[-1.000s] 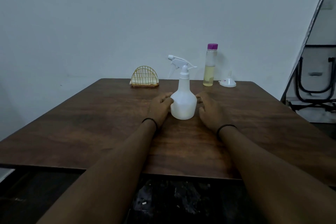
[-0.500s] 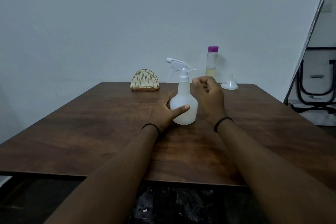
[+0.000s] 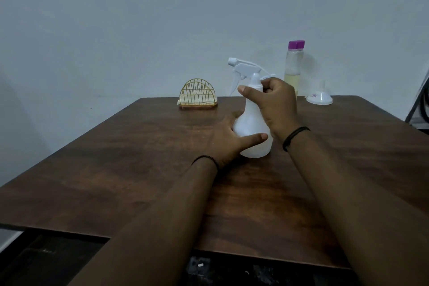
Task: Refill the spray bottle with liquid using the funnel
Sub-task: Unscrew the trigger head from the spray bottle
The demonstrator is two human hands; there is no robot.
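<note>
A white spray bottle [image 3: 251,123] stands upright in the middle of the brown wooden table [image 3: 139,169], its trigger head pointing left. My left hand [image 3: 228,139] grips its round body from the left, thumb across the front. My right hand [image 3: 274,102] curls around the bottle's neck just under the spray head. Behind it, a clear bottle [image 3: 293,69] with a purple cap stands at the back edge, partly filled with pale yellow liquid. A small white funnel [image 3: 320,97] sits upside down to its right.
A yellow wire holder [image 3: 198,94] with a cloth in it stands at the back of the table, left of the spray bottle. A plain wall rises behind. A dark metal frame [image 3: 420,109] shows at the right edge.
My right hand rose from the table beside the bottle and closed around its neck. My left hand wrapped around the body of the bottle.
</note>
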